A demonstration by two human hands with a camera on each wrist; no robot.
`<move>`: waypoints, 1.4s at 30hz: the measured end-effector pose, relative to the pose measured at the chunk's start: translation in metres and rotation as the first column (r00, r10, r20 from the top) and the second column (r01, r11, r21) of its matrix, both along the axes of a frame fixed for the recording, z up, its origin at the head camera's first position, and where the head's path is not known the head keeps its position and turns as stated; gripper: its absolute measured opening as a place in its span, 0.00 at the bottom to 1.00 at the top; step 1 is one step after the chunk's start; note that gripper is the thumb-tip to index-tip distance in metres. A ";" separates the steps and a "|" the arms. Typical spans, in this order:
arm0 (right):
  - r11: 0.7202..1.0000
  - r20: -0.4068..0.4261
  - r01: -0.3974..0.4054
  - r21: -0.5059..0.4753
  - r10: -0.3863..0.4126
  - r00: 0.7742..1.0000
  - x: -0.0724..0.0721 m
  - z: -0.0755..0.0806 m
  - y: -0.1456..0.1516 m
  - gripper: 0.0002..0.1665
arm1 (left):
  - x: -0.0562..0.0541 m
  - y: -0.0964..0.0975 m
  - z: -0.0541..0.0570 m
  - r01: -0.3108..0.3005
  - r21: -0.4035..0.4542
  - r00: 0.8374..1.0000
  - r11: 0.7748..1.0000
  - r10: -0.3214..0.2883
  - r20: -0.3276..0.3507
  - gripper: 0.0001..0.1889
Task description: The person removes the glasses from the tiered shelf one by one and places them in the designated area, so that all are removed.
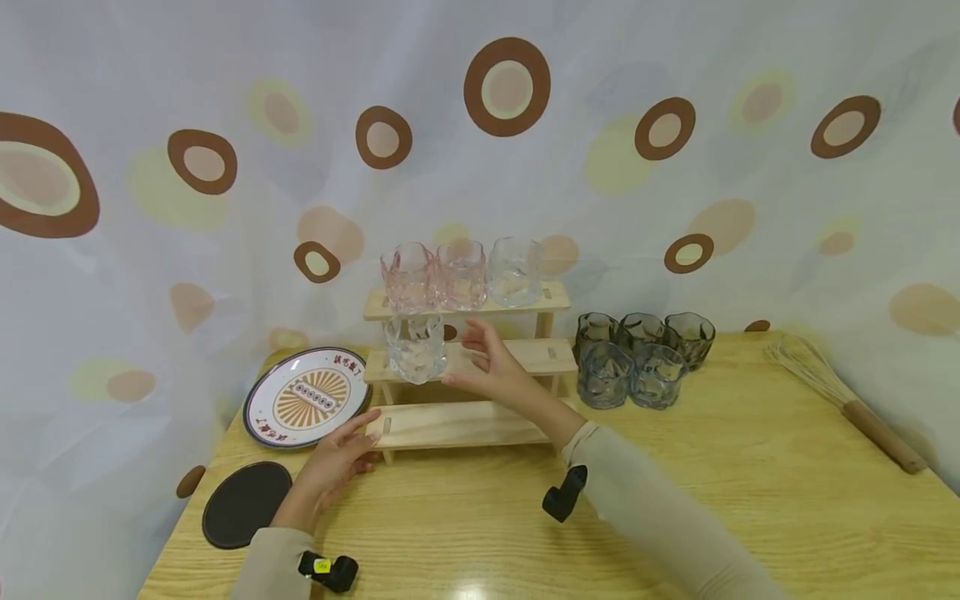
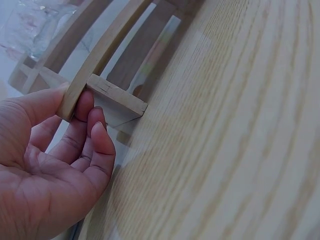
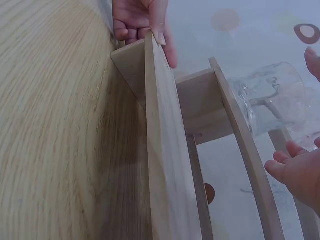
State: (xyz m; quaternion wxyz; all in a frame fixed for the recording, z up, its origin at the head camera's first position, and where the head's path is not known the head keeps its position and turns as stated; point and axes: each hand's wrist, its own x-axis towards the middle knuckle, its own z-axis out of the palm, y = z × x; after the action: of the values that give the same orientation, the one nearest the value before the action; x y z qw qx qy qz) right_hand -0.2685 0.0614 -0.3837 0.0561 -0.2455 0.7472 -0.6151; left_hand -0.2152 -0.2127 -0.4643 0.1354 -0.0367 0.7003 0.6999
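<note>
A wooden three-tier rack (image 1: 465, 423) stands on the table. My left hand (image 1: 337, 462) pinches the left end of its lowest board, thumb above and fingers curled beneath, as the left wrist view shows with the hand (image 2: 60, 160) at the board's end. On the middle tier, at the left, sits a clear wavy glass (image 1: 416, 350). My right hand (image 1: 495, 367) is just right of that glass, fingers spread apart from it, nothing held. The top tier bears two pink glasses (image 1: 408, 279) and another clear glass (image 1: 515, 273) to their right.
Several dark grey glasses (image 1: 688, 337) and two bluish glasses (image 1: 657, 379) stand right of the rack. A whisk (image 1: 870, 421) lies at the far right. Left of the rack are a patterned plate (image 1: 270, 392) and a black round mat (image 1: 247, 504). A dotted curtain (image 1: 585, 50) hangs behind.
</note>
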 end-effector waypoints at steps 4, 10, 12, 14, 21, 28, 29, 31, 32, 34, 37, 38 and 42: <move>1.000 -0.001 -0.011 0.005 0.011 1.000 -0.007 0.000 -0.014 0.55 | 0.000 0.000 -0.001 -0.001 0.005 1.000 1.000 0.001 0.002 0.27; 1.000 0.015 0.011 0.016 -0.011 1.000 -0.014 0.001 -0.031 0.56 | 0.000 0.000 -0.002 0.005 -0.004 1.000 1.000 -0.005 -0.007 0.27; 1.000 0.020 0.012 0.015 -0.012 1.000 -0.016 0.001 -0.035 0.56 | 0.000 -0.001 -0.002 0.009 -0.011 1.000 1.000 -0.009 -0.008 0.27; 1.000 0.024 0.012 0.019 -0.013 1.000 -0.018 0.002 -0.039 0.57 | 0.000 -0.001 -0.001 0.011 -0.015 1.000 1.000 -0.011 -0.008 0.27; 0.997 0.004 0.061 0.052 -0.061 0.998 -0.023 0.003 -0.050 0.58 | 0.000 -0.002 0.001 0.019 -0.017 1.000 1.000 -0.019 -0.007 0.27; 0.991 0.023 0.119 0.056 -0.121 0.992 -0.023 0.002 -0.059 0.60 | 0.001 -0.001 0.001 0.022 -0.004 1.000 1.000 -0.022 0.000 0.28; 0.991 0.026 0.124 0.054 -0.125 0.992 -0.022 0.002 -0.060 0.60 | 0.001 -0.001 0.001 0.020 -0.003 1.000 1.000 -0.020 0.001 0.28; 0.990 0.029 0.132 0.047 -0.133 0.991 -0.022 0.003 -0.062 0.60 | 0.001 -0.001 0.001 0.018 -0.001 1.000 1.000 -0.018 0.001 0.28; 0.990 0.028 0.136 0.045 -0.137 0.990 -0.022 0.003 -0.062 0.60 | 0.001 -0.001 0.001 0.016 0.000 1.000 1.000 -0.016 0.000 0.28; 0.989 0.025 0.142 0.043 -0.143 0.989 -0.021 0.004 -0.063 0.60 | 0.001 -0.001 0.001 0.012 0.004 1.000 1.000 -0.012 0.000 0.28; 0.988 0.017 0.147 0.038 -0.148 0.989 -0.022 0.003 -0.063 0.59 | 0.000 0.000 0.001 0.008 0.009 1.000 1.000 -0.008 0.001 0.28; 0.988 0.014 0.149 0.038 -0.149 0.989 -0.022 0.002 -0.063 0.59 | 0.000 0.000 0.001 0.008 0.008 1.000 1.000 -0.008 0.001 0.28; 0.987 0.011 0.155 0.037 -0.156 0.988 -0.022 -0.001 -0.062 0.58 | 0.001 0.000 0.000 0.005 0.014 1.000 1.000 -0.005 0.009 0.28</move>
State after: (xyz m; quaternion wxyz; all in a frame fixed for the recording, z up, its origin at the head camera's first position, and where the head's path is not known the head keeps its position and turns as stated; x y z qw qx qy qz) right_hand -0.2904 -0.0010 -0.3842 0.0176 -0.1809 0.7746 -0.6058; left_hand -0.2142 -0.2125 -0.4646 0.1404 -0.0372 0.6949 0.7043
